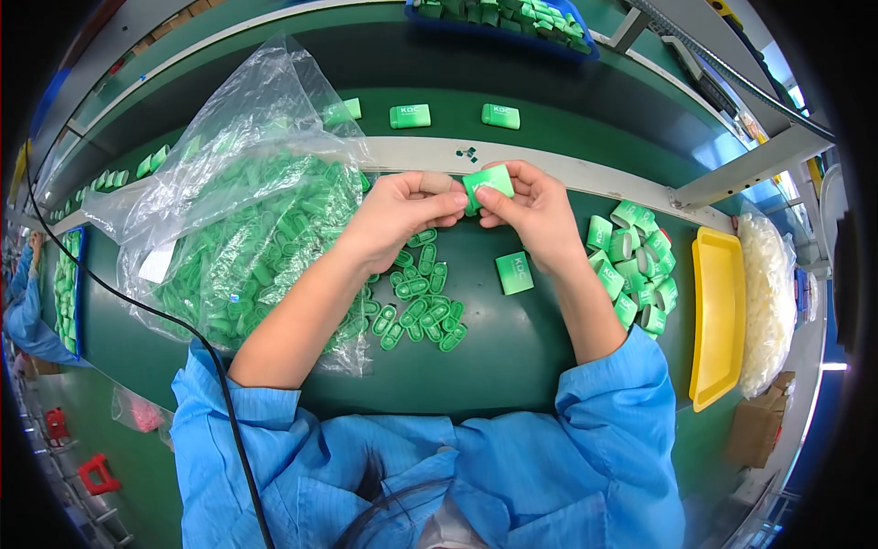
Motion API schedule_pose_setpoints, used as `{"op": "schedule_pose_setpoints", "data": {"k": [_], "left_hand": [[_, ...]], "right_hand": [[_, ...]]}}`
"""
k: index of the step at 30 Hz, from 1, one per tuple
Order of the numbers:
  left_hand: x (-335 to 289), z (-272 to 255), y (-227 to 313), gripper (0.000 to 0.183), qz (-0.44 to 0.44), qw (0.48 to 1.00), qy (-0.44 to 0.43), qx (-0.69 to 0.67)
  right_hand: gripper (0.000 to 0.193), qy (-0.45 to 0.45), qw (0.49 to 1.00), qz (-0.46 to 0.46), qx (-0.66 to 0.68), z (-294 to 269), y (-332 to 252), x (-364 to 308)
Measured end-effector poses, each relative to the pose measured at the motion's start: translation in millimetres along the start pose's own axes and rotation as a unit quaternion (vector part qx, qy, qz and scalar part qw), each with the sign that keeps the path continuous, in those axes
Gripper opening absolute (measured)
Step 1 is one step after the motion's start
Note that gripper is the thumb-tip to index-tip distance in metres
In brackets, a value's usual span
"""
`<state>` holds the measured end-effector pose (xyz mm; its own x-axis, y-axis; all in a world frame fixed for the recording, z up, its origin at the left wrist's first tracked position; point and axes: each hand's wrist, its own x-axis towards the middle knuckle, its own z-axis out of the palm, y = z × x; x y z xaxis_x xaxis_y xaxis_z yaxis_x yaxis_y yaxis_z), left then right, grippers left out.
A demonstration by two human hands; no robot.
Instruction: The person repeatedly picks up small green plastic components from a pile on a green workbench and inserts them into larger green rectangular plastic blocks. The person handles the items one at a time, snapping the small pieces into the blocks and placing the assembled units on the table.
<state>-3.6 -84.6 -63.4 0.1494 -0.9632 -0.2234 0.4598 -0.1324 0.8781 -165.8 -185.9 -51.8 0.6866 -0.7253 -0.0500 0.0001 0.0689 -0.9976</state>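
Note:
My right hand (pixel 535 206) grips a light green plastic shell (pixel 491 180) with white print, its thumb across the front. My left hand (pixel 409 209) is closed in a pinch at the shell's left edge; what its fingertips hold is hidden. Below my hands lies a loose pile of green oval end caps (pixel 428 306). To their right, one more green shell (pixel 514 273) lies alone on the dark green table. Beside my right forearm is a heap of similar shells (pixel 636 265). A large clear plastic bag (pixel 247 238) full of green caps rests left of my left forearm.
Several shells (pixel 410 115) sit on the green belt beyond the pale rail (pixel 585 172). A yellow tray (pixel 716 316) and a bag of whitish parts (pixel 766 302) stand at right. A blue bin (pixel 585 46) is at the back. A black cable (pixel 137 297) crosses the left; another person's sleeve (pixel 32 316) shows.

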Motion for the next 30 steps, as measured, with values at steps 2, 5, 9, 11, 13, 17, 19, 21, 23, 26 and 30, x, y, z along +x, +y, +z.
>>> {"op": "schedule_pose_setpoints", "data": {"k": [2, 5, 9, 11, 13, 17, 19, 21, 23, 26, 30], "left_hand": [[-4, 2, -1, 0.028, 0.023, 1.0, 0.015, -0.006], [-2, 5, -13, 0.032, 0.072, 0.997, 0.014, -0.007], [0, 3, -15, 0.034, 0.101, 0.994, 0.032, 0.02], [-1, 3, -10, 0.033, 0.093, 0.995, 0.034, 0.023], [-2, 2, -3, 0.032, 0.081, 0.996, 0.019, 0.014], [-2, 1, -8, 0.029, 0.108, 0.99, 0.051, 0.078], [-1, -1, -15, 0.028, 0.112, 0.987, 0.056, 0.1], [-1, 0, -14, 0.029, 0.116, 0.986, 0.047, 0.111], [-2, 1, -15, 0.03, 0.121, 0.985, 0.046, 0.113], [-5, 5, -14, 0.03, 0.135, 0.983, 0.048, 0.117], [-9, 6, -7, 0.031, 0.146, 0.971, 0.043, 0.182]], "right_hand": [[0.031, 0.002, 0.995, 0.044, 0.089, 2, 5, -1], [0.03, 0.004, 0.981, 0.071, 0.181, 7, 7, -5], [0.03, 0.025, 0.971, 0.066, 0.229, 15, 2, -10], [0.028, -0.001, 0.992, 0.029, 0.124, 9, 0, -9], [0.026, -0.02, 0.999, -0.008, 0.034, 2, -1, -7], [0.026, -0.04, 0.998, -0.032, -0.038, -4, 0, -4], [0.026, -0.042, 0.999, -0.019, -0.029, -6, 3, -3], [0.025, -0.046, 0.999, -0.013, -0.013, -9, 4, -1], [0.026, -0.046, 0.999, -0.008, -0.006, -8, 4, -3], [0.026, -0.055, 0.998, 0.005, -0.003, -11, 0, -2], [0.026, -0.058, 0.998, 0.019, 0.009, -13, 5, -4]]}}
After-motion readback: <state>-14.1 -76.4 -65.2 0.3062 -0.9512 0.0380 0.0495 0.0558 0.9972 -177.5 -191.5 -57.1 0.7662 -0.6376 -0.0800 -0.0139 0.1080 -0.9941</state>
